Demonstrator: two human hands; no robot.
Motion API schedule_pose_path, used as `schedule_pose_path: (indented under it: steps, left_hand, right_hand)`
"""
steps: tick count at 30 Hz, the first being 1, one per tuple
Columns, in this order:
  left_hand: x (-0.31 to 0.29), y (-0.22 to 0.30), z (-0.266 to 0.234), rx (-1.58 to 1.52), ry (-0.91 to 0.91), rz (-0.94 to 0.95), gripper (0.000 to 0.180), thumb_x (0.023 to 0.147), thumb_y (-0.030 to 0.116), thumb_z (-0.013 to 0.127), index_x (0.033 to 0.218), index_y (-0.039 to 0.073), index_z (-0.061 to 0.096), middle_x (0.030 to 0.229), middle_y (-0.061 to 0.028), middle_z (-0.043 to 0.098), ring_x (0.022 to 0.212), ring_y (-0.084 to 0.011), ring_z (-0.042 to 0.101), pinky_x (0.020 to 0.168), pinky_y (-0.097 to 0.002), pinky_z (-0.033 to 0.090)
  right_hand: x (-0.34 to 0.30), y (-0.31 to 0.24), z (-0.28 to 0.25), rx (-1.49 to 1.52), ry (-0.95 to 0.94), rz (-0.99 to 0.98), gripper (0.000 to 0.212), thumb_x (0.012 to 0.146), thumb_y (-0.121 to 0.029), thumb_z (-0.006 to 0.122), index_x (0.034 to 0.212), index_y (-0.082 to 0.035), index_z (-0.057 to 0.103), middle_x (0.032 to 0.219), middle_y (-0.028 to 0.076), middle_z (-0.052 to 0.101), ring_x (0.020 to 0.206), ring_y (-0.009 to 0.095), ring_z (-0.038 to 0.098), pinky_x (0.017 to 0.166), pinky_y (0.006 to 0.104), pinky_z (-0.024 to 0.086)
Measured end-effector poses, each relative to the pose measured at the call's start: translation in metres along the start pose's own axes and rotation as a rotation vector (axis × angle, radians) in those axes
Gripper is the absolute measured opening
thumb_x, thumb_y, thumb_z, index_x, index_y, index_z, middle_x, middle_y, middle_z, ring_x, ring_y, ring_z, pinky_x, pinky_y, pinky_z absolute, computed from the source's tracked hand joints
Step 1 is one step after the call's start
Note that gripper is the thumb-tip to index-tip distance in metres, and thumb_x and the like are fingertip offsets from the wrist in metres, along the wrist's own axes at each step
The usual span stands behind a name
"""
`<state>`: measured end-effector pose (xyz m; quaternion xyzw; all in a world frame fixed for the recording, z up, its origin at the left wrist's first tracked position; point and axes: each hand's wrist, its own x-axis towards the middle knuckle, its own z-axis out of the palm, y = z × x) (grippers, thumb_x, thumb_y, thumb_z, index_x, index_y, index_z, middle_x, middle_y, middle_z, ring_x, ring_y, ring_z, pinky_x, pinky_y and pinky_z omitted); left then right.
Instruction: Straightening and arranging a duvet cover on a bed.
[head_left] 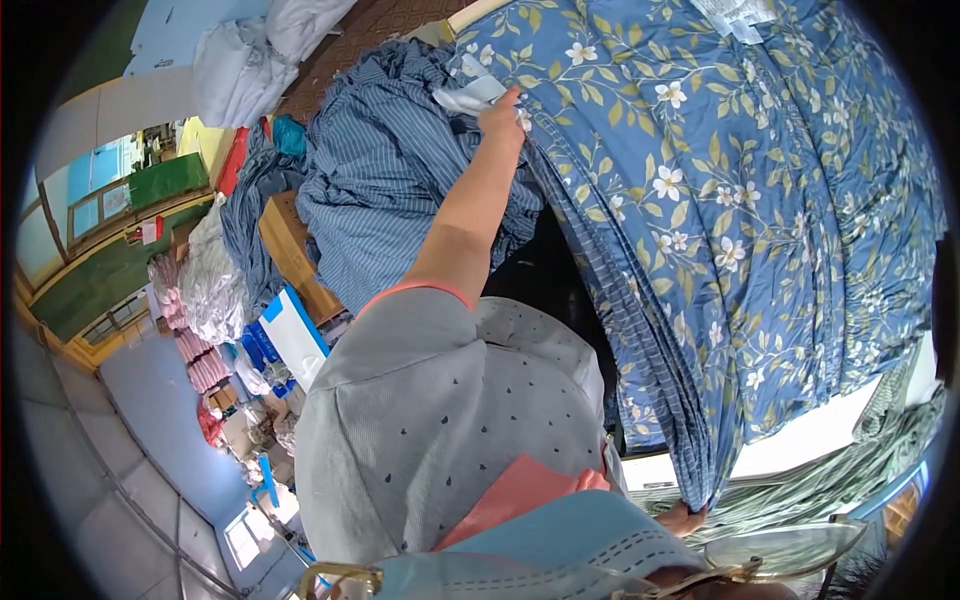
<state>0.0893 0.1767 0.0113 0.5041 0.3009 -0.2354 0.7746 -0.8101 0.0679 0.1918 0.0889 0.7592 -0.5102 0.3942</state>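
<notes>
A large blue cloth [690, 190] with white flowers and olive leaves spreads over the table on the right; its turned edge shows a striped underside. Far out ahead, my left hand [502, 118] is closed on the near edge of this cloth, beside a white piece of cloth or label [472, 92]. Low on the right, my right hand [682, 520] pinches the same edge where it gathers to a point; most of that hand is hidden. Between the two hands the edge is drawn into long folds. Another white label [738, 16] lies on the cloth at the top.
A heap of blue striped cloth [380, 160] lies left of my left arm, near a cardboard box [298, 255]. Pale wrapped bundles [240, 70] stand at the far left. Green striped cloth [800, 500] lies beyond my right hand, next to a white surface [800, 430].
</notes>
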Motion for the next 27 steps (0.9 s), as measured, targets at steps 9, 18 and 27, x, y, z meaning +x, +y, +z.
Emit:
schedule_pose_path:
  steps: [9,18,27]
  left_hand:
    - [-0.008,0.023,0.058,0.859,0.333,0.783,0.047,0.08,0.007,0.066,0.118,-0.01,0.044,0.11,-0.0311,0.063,0.105,-0.044,0.064,0.091,-0.0454,0.049]
    - [-0.01,-0.045,0.198,0.893,0.115,0.404,0.079,0.07,0.04,0.084,0.123,-0.004,0.045,0.126,-0.0304,0.054,0.116,-0.0374,0.059,0.095,-0.0433,0.052]
    - [0.079,-0.102,0.182,1.492,-0.178,0.696,0.115,0.066,0.074,0.074,0.144,-0.004,0.042,0.14,-0.0373,0.045,0.13,-0.0479,0.046,0.111,-0.0471,0.036]
  right_hand:
    - [0.022,0.023,-0.006,-0.161,0.019,0.028,0.039,0.09,-0.011,0.049,0.123,0.004,0.061,0.121,0.019,0.064,0.108,0.031,0.063,0.094,0.0418,0.053]
    - [0.118,0.038,0.046,-0.047,0.078,0.087,0.035,0.092,-0.013,0.049,0.119,0.003,0.062,0.115,0.018,0.065,0.102,0.032,0.065,0.086,0.0423,0.056]
    - [0.147,0.087,0.152,0.242,-0.098,0.185,0.027,0.097,-0.018,0.047,0.103,-0.001,0.067,0.092,0.015,0.072,0.081,0.029,0.071,0.065,0.0403,0.063]
